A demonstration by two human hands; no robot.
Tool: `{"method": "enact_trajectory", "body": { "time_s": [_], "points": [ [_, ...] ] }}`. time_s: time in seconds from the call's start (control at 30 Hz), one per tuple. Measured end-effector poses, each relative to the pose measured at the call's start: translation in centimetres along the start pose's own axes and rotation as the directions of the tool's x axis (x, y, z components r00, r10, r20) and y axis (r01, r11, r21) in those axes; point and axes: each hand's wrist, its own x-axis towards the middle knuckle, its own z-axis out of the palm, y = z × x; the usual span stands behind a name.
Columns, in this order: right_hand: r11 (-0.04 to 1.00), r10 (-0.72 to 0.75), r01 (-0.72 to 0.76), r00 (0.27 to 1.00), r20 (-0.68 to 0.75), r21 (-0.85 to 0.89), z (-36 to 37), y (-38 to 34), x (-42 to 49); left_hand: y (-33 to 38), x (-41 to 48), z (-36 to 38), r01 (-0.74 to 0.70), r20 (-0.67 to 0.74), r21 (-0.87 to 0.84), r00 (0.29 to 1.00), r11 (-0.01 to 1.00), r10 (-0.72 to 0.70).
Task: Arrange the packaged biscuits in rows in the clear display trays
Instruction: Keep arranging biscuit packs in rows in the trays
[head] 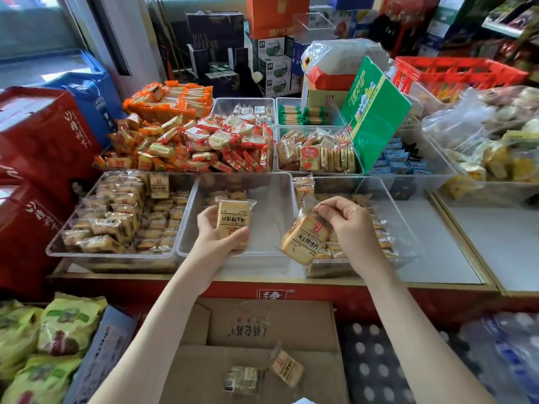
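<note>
My left hand [217,239] grips a tan biscuit packet [232,218] upright over the middle clear tray [271,199], which holds only a few packets at its far end. My right hand [347,225] pinches the top seal of a second biscuit packet [304,240], which hangs tilted over the gap between the middle tray and the right clear tray [408,228]. Rows of the same packets line the right tray's left side. The left clear tray [55,247] is full of loose packets.
Below the counter an open cardboard box [262,325] holds two packets [284,367]. Behind the front trays stand further trays of red, orange and green snacks, and a green sign [373,112]. Red bags sit at the left, a red crate at the back right.
</note>
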Motion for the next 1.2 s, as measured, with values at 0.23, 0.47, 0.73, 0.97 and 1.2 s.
{"method": "enact_trajectory", "body": {
  "time_s": [0.23, 0.47, 0.73, 0.97, 1.2],
  "points": [
    [0.95, -0.13, 0.178, 0.972, 0.195, -0.256, 1.5, -1.8, -0.1, 0.2, -1.4, 3.1, 0.028, 0.195, 0.057, 0.98, 0.998, -0.039],
    [0.917, -0.217, 0.252, 0.966, 0.141, -0.311, 2.3, -2.0, -0.6, 0.1, -1.3, 4.8, 0.04, 0.113, 0.178, 0.992, 0.983, -0.061],
    [0.983, 0.087, -0.097, 0.994, 0.073, 0.153, 2.4, 0.3, -2.3, 0.2, 0.0, 5.2, 0.052, -0.052, -0.278, 0.996, 0.959, -0.069],
    [0.741, 0.137, -0.19, 0.982, 0.131, 0.645, 3.4, 0.0, -2.4, 0.7, 0.2, 5.8, 0.065, -0.012, -0.467, 0.997, 0.882, -0.08],
    [0.795, 0.146, -0.145, 0.988, 0.046, 0.589, 4.1, -0.2, -2.4, 0.6, 0.2, 6.1, 0.007, -0.187, -0.434, 0.977, 0.901, -0.097]
  ]
}}
